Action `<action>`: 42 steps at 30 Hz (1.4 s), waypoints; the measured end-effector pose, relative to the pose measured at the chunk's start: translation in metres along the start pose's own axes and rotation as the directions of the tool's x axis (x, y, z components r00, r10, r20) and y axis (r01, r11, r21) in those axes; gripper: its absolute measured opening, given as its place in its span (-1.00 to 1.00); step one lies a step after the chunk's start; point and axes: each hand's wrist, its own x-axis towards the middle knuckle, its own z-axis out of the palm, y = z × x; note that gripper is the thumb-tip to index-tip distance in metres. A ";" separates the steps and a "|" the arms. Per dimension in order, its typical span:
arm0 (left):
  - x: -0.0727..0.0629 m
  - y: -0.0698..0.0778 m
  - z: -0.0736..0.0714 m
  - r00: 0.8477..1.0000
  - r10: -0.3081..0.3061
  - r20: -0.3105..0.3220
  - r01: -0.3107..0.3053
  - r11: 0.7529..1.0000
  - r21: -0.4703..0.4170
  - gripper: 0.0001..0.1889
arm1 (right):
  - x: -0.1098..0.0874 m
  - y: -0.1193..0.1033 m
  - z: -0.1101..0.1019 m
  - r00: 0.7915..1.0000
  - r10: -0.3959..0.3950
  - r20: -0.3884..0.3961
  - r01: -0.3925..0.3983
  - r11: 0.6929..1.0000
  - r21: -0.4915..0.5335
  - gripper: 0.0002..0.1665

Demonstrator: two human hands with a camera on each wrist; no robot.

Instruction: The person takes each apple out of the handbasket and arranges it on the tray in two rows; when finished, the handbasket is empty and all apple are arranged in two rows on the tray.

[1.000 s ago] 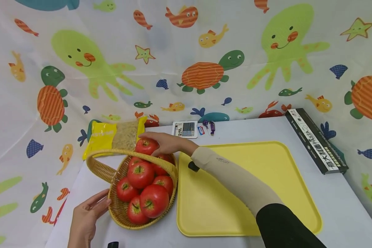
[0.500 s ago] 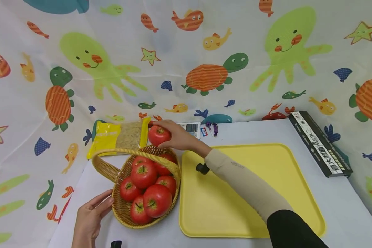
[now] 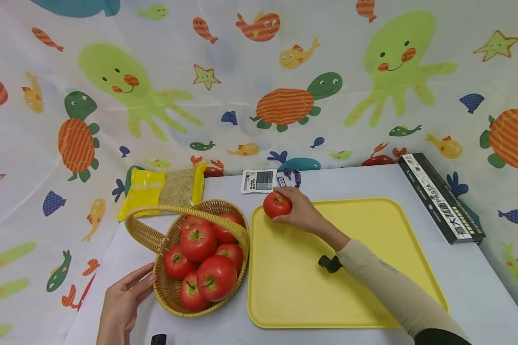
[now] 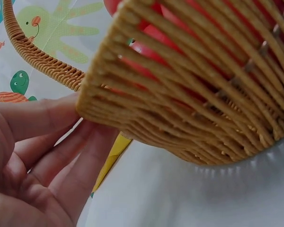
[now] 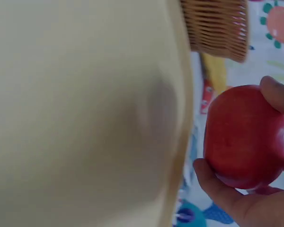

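Head view: white table (image 3: 470, 287) bears a yellow tray (image 3: 302, 282). Just beside the tray's left edge stands a wicker basket (image 3: 166, 293) of red apples (image 3: 217, 279). Left hand (image 3: 122, 303) pinches the basket's rim. Right hand (image 3: 301, 212) is curled partway round one apple (image 3: 277, 205), fingers opened to the fruit's width. That apple is held up at the tray's far left corner; the right wrist view shows it apart from the rim. Step in hand, as judged: transfer of the apple to the tray. Next move would call for bringing it inward, lowering it and releasing gently. Compared with half a second ago, the held apple has shifted right from the basket's far rim; the left hand's hold is unchanged.
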 end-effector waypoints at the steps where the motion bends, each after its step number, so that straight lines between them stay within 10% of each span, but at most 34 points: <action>1: 0.000 0.000 0.000 1.000 0.002 0.002 -0.002 1.000 0.000 -0.58 | -0.002 0.003 0.004 1.000 0.003 0.012 -0.003 1.000 -0.004 -0.03; 14: 0.000 0.003 0.005 0.999 0.027 0.019 -0.026 0.999 -0.029 -0.57 | 0.007 0.004 0.044 0.997 -0.064 0.032 0.065 0.998 -0.027 -0.03; 33: -0.006 0.002 0.006 1.000 0.025 -0.016 -0.024 0.999 0.044 -0.51 | -0.003 -0.001 0.047 0.995 -0.097 -0.010 0.094 0.981 -0.171 0.01; 38: -0.006 0.002 0.007 1.000 0.022 -0.009 -0.021 0.997 0.070 -0.54 | -0.049 -0.039 0.040 0.922 -0.294 -0.251 0.232 0.940 -0.250 -0.33; 42: -0.006 0.002 0.005 1.000 0.018 -0.018 -0.016 0.997 0.080 -0.54 | -0.087 -0.067 0.047 0.850 -0.452 -0.272 0.387 0.884 -0.261 -0.53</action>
